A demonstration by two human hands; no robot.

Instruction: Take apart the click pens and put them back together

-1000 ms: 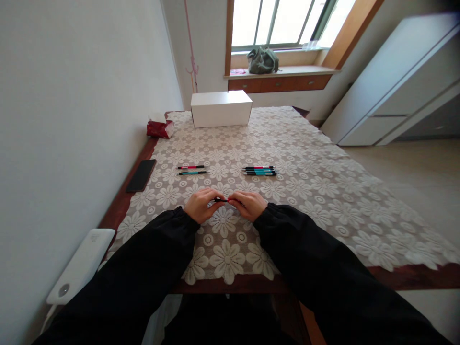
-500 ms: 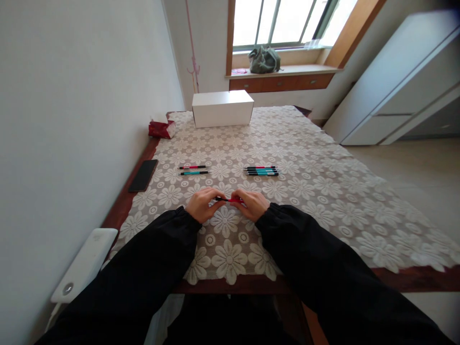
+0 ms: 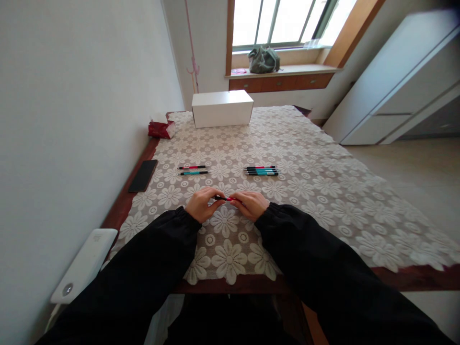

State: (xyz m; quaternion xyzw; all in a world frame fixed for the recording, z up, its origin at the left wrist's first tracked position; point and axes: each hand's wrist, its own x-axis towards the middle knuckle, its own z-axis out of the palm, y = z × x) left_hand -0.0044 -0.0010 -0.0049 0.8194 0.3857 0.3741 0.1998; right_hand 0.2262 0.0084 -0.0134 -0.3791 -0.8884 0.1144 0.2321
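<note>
A red and black pen point(image 3: 229, 199) lies level between my two hands, just above the flowered tablecloth point(image 3: 230, 258). My left hand point(image 3: 203, 203) pinches its black end with thumb and forefinger. On the red part, my right hand point(image 3: 251, 203) closes its fingers, hiding most of that end. Beyond my left hand rest a red and black pen point(image 3: 192, 167) and a teal and black pen point(image 3: 194, 173), side by side and apart. Past my right hand sits a close row of several pens point(image 3: 261, 171), red and teal with black parts.
A white box point(image 3: 223, 110) stands at the table's far end, with a red tissue pack point(image 3: 161, 129) to its left. Along the left edge lie a dark phone point(image 3: 143, 176) and a white device with a cable point(image 3: 86, 263). The wall runs close on the left.
My right hand's fingers have shifted on the pen and now cover more of its red part. My left hand keeps its pinch in about the same place.
</note>
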